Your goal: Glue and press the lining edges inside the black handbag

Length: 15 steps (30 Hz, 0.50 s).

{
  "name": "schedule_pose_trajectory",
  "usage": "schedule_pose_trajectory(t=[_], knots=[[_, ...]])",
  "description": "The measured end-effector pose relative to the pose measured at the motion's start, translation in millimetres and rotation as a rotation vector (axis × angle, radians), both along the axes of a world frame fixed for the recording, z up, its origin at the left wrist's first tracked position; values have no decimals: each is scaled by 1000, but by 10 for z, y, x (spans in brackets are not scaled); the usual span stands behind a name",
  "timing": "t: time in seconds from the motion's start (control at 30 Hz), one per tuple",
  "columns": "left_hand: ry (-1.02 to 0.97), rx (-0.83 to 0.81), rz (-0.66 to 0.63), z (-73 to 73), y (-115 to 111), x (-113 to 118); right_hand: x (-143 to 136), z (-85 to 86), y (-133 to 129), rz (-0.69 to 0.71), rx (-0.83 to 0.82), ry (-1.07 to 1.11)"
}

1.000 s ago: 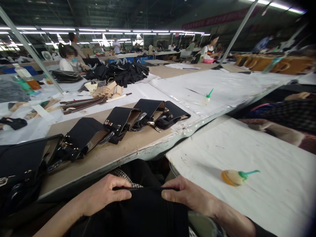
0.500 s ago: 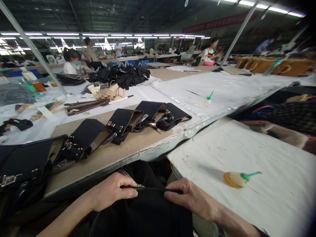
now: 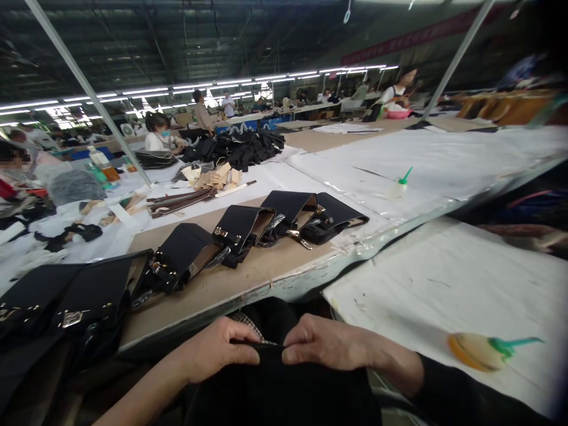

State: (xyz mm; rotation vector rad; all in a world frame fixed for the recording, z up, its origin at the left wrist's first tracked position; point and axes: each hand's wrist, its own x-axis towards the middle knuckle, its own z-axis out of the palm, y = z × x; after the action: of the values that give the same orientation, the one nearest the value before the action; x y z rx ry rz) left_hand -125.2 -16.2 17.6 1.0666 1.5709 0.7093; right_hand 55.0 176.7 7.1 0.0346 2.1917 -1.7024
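My left hand [image 3: 217,350] pinches the upper edge of a black bag piece [image 3: 284,393] between thumb and fingers. Close beside it, my right hand [image 3: 331,344] pinches the same edge, with a short stretch of edge showing between the two thumbs. The piece hangs down over my lap, and its lower part merges with dark clothing. Past my hands, several black handbags [image 3: 189,251] with gold-coloured metal fittings lie in a row on a brown board [image 3: 261,275].
A squeeze bottle [image 3: 477,351] with a green nozzle lies on the white table at right; another bottle [image 3: 399,186] stands farther off. Brown strips [image 3: 184,201], tan pieces [image 3: 219,177] and a black heap [image 3: 248,145] occupy the far table. A metal pole [image 3: 95,97] rises at left. Co-workers sit beyond.
My right hand has come nearer to my left along the black edge, narrowing the gap between the thumbs. The view has turned left, bringing more handbags into sight.
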Motion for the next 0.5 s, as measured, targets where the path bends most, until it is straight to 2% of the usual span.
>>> schedule_pose_trajectory(t=[0.13,0.27,0.43,0.5], knots=[[101,18,-6,3,-31,-41,54,-60,-29,-25,27,70],[93,62,-24,-29,8,-17,36,-84,-49,-36,121,121],[116,106,-57,-60,43,19,-95,-2,-146,8,193,116],[136,108,-66,-60,44,25,-160,39,-190,14,292,103]])
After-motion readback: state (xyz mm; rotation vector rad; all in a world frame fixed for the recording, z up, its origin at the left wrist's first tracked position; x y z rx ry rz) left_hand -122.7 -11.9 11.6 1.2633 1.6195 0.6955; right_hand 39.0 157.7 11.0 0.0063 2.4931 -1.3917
